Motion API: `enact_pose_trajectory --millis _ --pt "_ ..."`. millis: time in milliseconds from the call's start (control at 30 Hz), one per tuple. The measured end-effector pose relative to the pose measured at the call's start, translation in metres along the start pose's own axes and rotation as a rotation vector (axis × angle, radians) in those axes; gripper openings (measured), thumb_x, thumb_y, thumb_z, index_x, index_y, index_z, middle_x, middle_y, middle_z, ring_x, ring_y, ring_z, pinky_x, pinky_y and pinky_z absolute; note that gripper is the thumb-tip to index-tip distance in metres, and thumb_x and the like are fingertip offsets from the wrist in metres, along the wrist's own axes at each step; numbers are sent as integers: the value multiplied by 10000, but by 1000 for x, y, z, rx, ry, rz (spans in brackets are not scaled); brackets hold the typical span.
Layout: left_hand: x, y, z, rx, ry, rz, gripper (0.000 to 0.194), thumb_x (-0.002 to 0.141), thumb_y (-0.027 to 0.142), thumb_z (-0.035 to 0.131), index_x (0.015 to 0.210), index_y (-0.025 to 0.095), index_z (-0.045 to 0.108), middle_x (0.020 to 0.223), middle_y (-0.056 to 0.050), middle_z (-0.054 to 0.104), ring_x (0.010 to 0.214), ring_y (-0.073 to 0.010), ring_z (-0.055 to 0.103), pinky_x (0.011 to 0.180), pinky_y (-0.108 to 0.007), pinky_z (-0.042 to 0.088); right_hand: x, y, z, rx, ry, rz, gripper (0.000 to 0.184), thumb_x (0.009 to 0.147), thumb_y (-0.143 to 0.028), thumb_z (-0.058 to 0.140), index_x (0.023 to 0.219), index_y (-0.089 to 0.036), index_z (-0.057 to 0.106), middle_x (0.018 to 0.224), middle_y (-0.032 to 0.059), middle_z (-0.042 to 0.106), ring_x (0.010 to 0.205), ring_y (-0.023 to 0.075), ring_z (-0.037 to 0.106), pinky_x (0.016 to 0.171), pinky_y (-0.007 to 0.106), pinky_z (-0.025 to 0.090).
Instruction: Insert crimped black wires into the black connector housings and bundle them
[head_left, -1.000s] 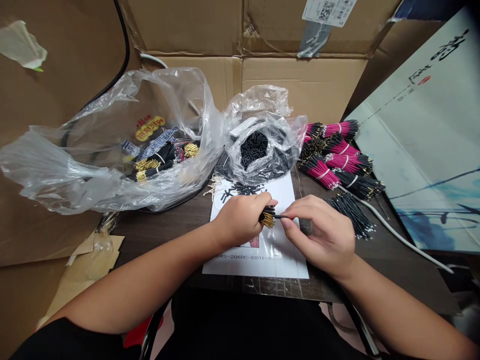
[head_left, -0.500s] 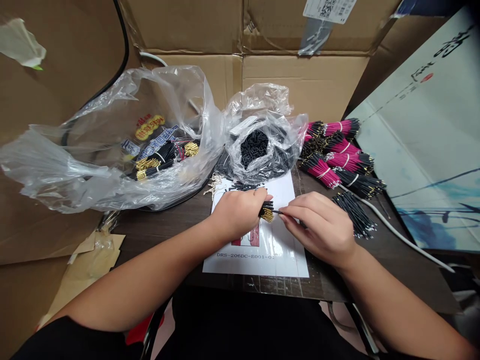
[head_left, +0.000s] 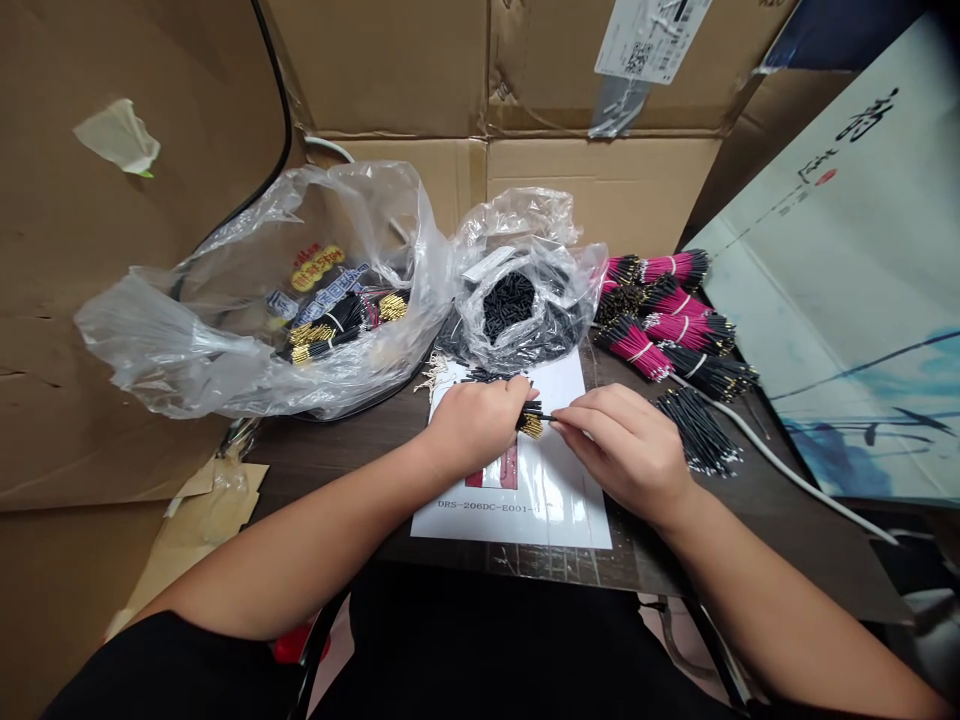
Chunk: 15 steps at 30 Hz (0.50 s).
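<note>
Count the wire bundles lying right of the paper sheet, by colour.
Pink wire bundles: 4
Black wire bundles: 2
Total: 6
Not counted: a dark tuft among the pink bundles, too tangled to tell.

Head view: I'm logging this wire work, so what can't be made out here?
- Head view: the left hand covers most of the wire bundle, hiding its length and count.
- Head view: that hand also covers part of the printed sheet's red picture.
- Head view: the right hand's fingertips hide the end of the black wire.
- Head view: the black pieces in the clear plastic bag are too small and packed to count.
</note>
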<state>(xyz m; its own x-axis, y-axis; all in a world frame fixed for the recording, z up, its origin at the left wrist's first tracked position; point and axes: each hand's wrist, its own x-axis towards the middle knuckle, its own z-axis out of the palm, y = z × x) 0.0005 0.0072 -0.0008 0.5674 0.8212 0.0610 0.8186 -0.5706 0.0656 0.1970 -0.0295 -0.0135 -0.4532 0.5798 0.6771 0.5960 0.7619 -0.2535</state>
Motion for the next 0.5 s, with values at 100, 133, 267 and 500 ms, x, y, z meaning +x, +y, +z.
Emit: enact_pose_trajectory --millis 100,133,267,500 --pt "0 0 0 -25 -15 -18 248 931 302 399 1017 157 581 852 -85 700 742 -258 677 627 -329 484 0 -1 1 -1 22 27 211 827 -156 629 1034 -194 635 874 67 676 782 184 592 728 363 506" --pt "0 0 0 -46 -26 -20 240 923 296 412 1029 160 580 871 -83 703 762 -256 679 642 -330 489 1 -1 1 9 24 44 193 833 -167 626 1023 -198 638 868 65 677 776 183 594 726 362 504" --pt "0 -1 3 -176 -73 -2 248 867 223 459 1083 190 577 955 -64 708 859 -254 677 706 -338 504 2 -7 2 94 28 140 136 838 -174 622 970 -199 642 859 58 674 769 176 596 723 357 499" --pt "-3 2 3 -263 -53 -23 318 800 148 493 1098 214 581 982 -37 703 883 -241 670 716 -320 494 4 -15 5 205 126 247 141 811 -131 645 936 -198 640 845 43 675 772 168 603 723 349 496"
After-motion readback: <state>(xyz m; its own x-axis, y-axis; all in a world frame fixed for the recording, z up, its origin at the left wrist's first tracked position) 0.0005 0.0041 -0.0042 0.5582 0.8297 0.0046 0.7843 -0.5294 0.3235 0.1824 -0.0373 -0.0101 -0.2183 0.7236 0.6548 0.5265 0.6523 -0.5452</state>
